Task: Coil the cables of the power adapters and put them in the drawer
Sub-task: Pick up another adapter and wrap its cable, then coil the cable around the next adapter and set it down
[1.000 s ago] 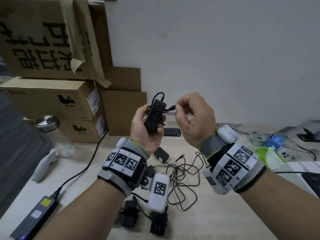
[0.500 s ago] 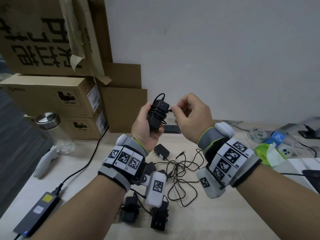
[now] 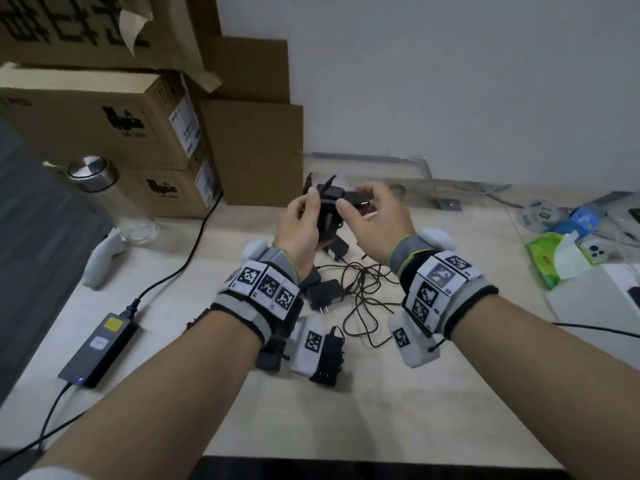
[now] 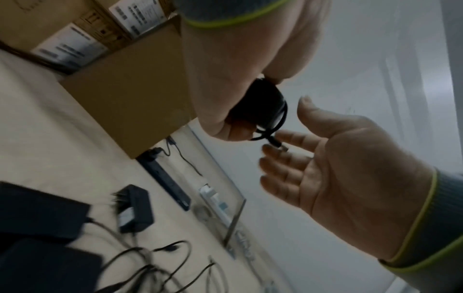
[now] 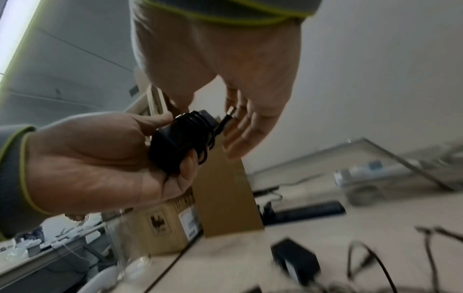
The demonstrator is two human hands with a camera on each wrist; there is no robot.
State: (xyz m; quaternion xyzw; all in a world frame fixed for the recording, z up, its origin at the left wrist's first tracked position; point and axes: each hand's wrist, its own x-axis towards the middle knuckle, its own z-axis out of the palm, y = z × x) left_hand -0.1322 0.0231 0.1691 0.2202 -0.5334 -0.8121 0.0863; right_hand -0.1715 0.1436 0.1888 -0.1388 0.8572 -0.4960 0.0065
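My left hand (image 3: 306, 218) grips a black power adapter (image 3: 329, 207) with its cable wound round the body, held above the table's far side. My right hand (image 3: 372, 221) is just right of it, fingers relaxed and thumb apart. The cable's plug end (image 4: 275, 141) sticks out and lies against the right fingers (image 4: 288, 156), not pinched. The right wrist view shows the same adapter (image 5: 180, 138) in the left palm (image 5: 87, 158). On the table lie more adapters (image 3: 325, 296), two of them wound ones (image 3: 330, 355), and tangled loose cables (image 3: 363, 303). No drawer is in view.
Stacked cardboard boxes (image 3: 121, 126) stand at the back left, with a glass jar (image 3: 93, 174) in front. A laptop power brick (image 3: 100, 344) and its cord lie at the left, next to a white controller (image 3: 104, 258). A green tissue pack (image 3: 561, 258) sits at the right.
Both hands have come lower in the view, which now tilts further down at the table. The right hand has let go of the cable end it pinched and opened its fingers.
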